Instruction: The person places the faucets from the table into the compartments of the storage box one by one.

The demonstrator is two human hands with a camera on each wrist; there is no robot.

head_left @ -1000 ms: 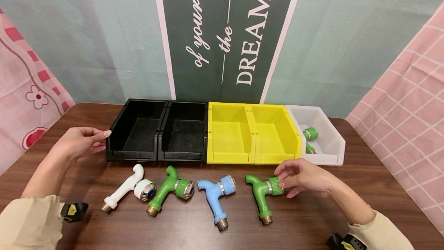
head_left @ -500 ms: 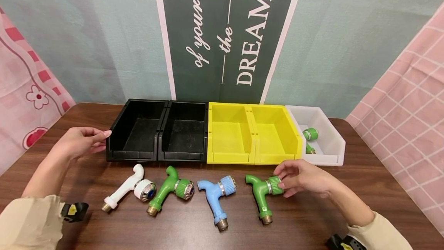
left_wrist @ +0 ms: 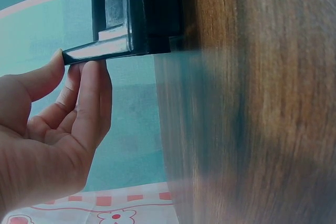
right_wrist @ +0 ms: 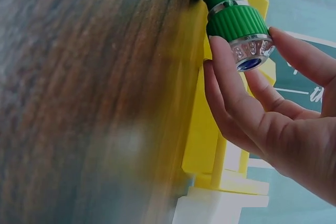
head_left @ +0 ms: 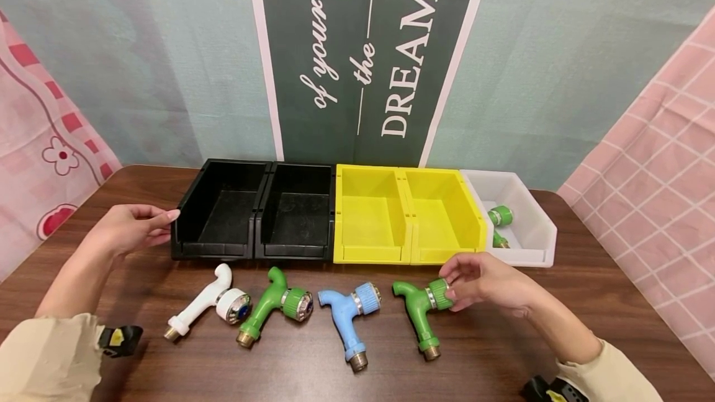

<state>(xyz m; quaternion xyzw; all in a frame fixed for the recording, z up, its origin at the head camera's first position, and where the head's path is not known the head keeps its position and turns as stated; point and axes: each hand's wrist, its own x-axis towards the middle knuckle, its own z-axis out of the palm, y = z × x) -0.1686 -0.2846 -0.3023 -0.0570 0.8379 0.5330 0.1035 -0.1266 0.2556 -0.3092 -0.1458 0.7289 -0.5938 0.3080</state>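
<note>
My right hand pinches the ribbed green knob of the rightmost green tap between thumb and fingers. In the right wrist view, the fingertips lie along the knob and its silver cap. The tap's brass threaded end points toward me. At the far left, my left hand holds the outer wall of the end black bin; the left wrist view has the thumb on the rim and fingers against the wall. A blue tap, another green tap and a white tap lie in a row.
A second black bin and two yellow bins continue the line along the table's back. At its right end, a white bin contains green tap parts. A curtain backdrop hangs behind.
My right hand has closed in on the green tap's knob and shifted it slightly left and up, turning the tap a little. My left hand has stayed on the black bin.
</note>
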